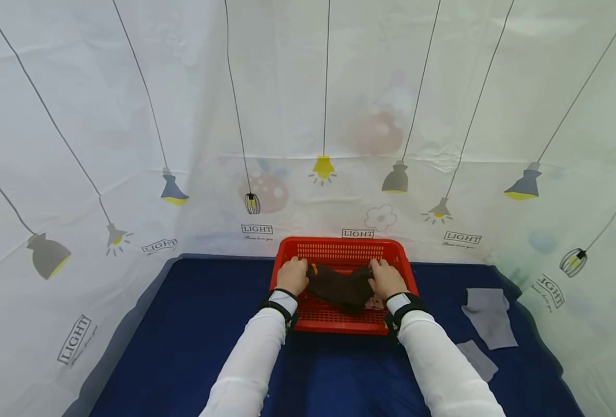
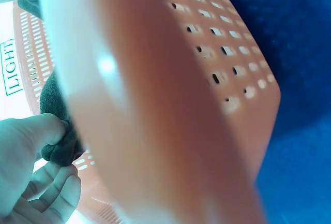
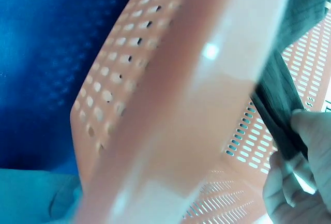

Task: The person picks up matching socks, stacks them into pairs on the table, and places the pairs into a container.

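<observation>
A dark brown sock point(image 1: 339, 286) with a small orange patch stretches between both hands, low over the red basket point(image 1: 334, 326). Its left end is pinched by my left hand point(image 1: 292, 276), thumb on top and fingers beneath in the left wrist view. My right hand point(image 1: 386, 278) pinches the opposite end, and the dark fabric point(image 3: 282, 107) runs taut from its thumb in the right wrist view. Beneath the sock, near the right hand, a pinkish patterned piece of cloth point(image 1: 374, 303) lies in the basket, mostly covered.
Two grey sock-like pieces point(image 1: 490, 315) point(image 1: 477, 359) lie on the dark blue table cover point(image 1: 209, 324), right of the basket. Behind the basket rises a white curtain point(image 1: 297, 116) printed with hanging lamps. The basket rim point(image 2: 129, 94) stands close before the left wrist camera.
</observation>
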A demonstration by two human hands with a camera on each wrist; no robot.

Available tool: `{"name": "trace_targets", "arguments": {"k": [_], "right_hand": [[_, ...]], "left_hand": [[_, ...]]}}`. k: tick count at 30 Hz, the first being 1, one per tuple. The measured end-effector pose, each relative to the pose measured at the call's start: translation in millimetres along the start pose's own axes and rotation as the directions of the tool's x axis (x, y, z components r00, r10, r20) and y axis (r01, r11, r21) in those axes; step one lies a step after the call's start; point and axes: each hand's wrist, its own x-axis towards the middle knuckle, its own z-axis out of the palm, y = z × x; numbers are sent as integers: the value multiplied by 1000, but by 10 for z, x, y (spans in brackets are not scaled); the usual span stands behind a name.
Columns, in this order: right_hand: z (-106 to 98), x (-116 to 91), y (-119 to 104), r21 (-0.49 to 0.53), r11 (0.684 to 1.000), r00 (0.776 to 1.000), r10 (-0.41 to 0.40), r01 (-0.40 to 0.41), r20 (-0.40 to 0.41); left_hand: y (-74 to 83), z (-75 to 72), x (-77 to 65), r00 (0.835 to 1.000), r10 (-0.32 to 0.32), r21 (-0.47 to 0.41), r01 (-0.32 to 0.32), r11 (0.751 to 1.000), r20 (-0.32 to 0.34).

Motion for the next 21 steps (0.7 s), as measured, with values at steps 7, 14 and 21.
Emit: {"name": "trace_targets", "arguments": {"k": [7,14,21], "right_hand": [[6,8,27,25,1000,993,15,-18,118],[22,-69,23,-1,998,981,62,-63,183],[-9,-98,52,-75,995,965,84,-67,248]], "left_hand": [[-47,85,-6,1000,-4,5,4,1000,-10],[-61,104,-8,999,-35,20,35,999,40],[-64,106,16,992,-77,53,72,996,96]]}}
